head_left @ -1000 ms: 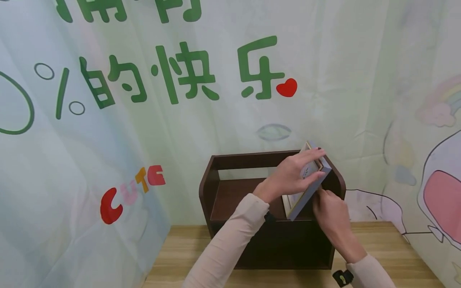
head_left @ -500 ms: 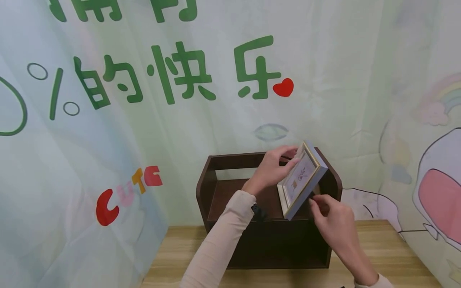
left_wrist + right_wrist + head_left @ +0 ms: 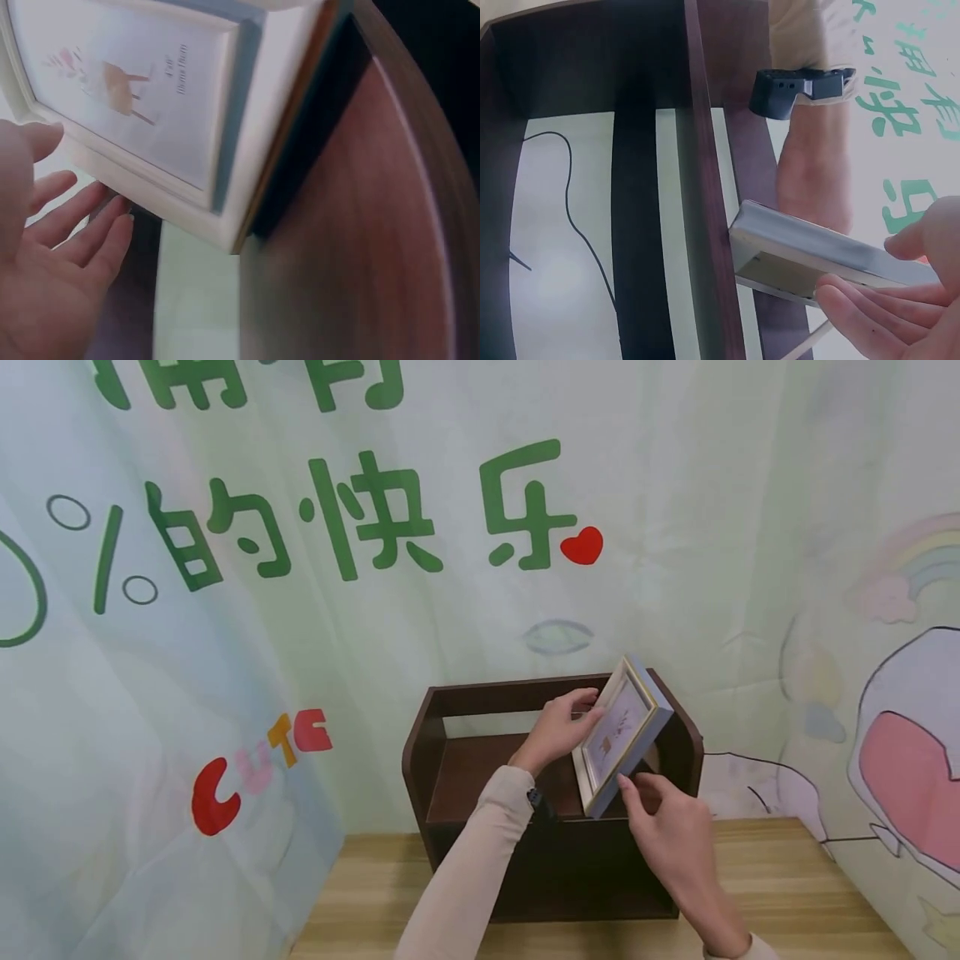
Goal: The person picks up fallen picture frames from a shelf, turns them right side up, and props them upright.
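Observation:
A photo frame (image 3: pixel 617 731) with a pale blue side and a gold-edged cream front leans on the right part of a dark brown shelf's (image 3: pixel 480 777) upper board. Its picture shows a small chair and a sprig. My left hand (image 3: pixel 555 731) is beside the frame's left edge, fingers spread and relaxed in the left wrist view; contact is unclear. My right hand (image 3: pixel 675 831) is at the frame's lower right side. In the right wrist view its thumb and straight fingers (image 3: pixel 862 315) lie either side of the frame's edge, not clearly gripping.
The shelf stands on a wood-grain table (image 3: pixel 795 877) against a printed curtain (image 3: pixel 675 568) with green characters. A thin black cable (image 3: pixel 568 187) shows through the shelf's lower opening. The shelf's right side panel (image 3: pixel 678 735) rises close beside the frame.
My left hand has moved from across the frame's top to its left edge. My right hand has come out from behind the frame to its lower side. The frame faces me more.

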Demonstrator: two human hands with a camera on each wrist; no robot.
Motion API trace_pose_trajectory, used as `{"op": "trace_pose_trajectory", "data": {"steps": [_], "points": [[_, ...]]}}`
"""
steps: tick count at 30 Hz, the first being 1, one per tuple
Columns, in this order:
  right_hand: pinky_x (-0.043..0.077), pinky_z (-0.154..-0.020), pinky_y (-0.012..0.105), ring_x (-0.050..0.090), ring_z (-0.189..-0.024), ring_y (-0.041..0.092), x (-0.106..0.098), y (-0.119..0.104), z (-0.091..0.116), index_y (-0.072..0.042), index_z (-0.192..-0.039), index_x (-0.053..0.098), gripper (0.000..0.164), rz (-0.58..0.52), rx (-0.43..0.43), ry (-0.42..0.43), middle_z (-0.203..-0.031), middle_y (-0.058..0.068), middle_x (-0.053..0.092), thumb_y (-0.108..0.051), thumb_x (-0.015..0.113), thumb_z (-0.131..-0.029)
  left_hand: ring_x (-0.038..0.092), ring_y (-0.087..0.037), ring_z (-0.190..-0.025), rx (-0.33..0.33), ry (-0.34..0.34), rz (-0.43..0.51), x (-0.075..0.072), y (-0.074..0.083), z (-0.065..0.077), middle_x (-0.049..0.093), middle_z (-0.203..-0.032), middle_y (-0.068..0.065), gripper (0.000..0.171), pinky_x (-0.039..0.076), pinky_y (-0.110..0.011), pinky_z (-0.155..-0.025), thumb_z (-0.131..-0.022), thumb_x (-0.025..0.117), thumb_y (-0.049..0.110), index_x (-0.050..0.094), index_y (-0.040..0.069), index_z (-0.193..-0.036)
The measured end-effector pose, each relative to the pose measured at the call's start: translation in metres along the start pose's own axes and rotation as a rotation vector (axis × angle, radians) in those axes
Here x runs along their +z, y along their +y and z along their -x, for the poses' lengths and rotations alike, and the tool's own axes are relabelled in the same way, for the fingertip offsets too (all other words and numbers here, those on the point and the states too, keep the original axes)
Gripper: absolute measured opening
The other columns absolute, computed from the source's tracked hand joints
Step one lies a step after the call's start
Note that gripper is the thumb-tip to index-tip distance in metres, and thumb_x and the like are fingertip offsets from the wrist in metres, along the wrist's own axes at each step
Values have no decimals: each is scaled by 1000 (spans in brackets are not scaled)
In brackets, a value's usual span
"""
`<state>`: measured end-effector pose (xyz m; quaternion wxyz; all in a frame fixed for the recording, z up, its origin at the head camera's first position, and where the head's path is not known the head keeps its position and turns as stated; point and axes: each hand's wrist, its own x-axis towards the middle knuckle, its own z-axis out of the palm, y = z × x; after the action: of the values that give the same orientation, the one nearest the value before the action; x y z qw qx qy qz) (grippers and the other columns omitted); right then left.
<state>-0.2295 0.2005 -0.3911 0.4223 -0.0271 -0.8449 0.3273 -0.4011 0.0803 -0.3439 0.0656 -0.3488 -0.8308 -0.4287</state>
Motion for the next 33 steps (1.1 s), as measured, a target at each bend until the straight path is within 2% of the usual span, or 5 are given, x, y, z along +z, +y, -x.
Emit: {"op": "trace_pose_trajectory", "data": {"steps": [2, 7, 17, 27, 33], "points": [[55, -53, 35, 71, -60, 19, 4, -1, 1, -1, -92, 75, 29, 2, 2, 8, -70, 10, 75, -29, 72, -89, 62, -21, -124, -28, -13, 16, 2, -6, 1, 61, -138, -5, 49, 53, -35, -100, -101, 54, 38, 49, 16, -145], [53, -52, 33, 69, -58, 18, 12, -2, 1, -1, -87, 74, 28, 4, 11, 30, -68, 10, 74, -28, 74, -88, 62, -21, -124, -40, -17, 54, 5, -15, 3, 62, -138, -7, 46, 52, -33, -101, -101, 55, 34, 51, 16, -143], [54, -51, 33, 70, -58, 18, 22, -5, 0, -2, -84, 75, 30, -21, 31, 43, -69, 11, 75, -32, 75, -87, 68, -17, -111, -42, 55, 96, 5, -19, 2, 69, -126, -5, 34, 56, -30, -92, -103, 52, 27, 62, 18, -133], [56, -53, 36, 71, -59, 20, 17, -4, -4, -1, -82, 75, 25, -24, 11, 56, -68, 11, 74, -25, 79, -84, 69, -18, -110, -42, 89, 94, 7, -21, 1, 71, -123, -7, 32, 56, -31, -92, -102, 54, 26, 66, 14, -128], [56, -53, 37, 71, -60, 22, 10, 0, -7, 2, -87, 75, 25, -12, 44, 25, -72, 15, 75, -23, 78, -85, 68, -18, -110, -87, 94, 111, 8, -23, 2, 72, -120, -8, 31, 56, -32, -93, -100, 55, 26, 66, 12, -126]]}}
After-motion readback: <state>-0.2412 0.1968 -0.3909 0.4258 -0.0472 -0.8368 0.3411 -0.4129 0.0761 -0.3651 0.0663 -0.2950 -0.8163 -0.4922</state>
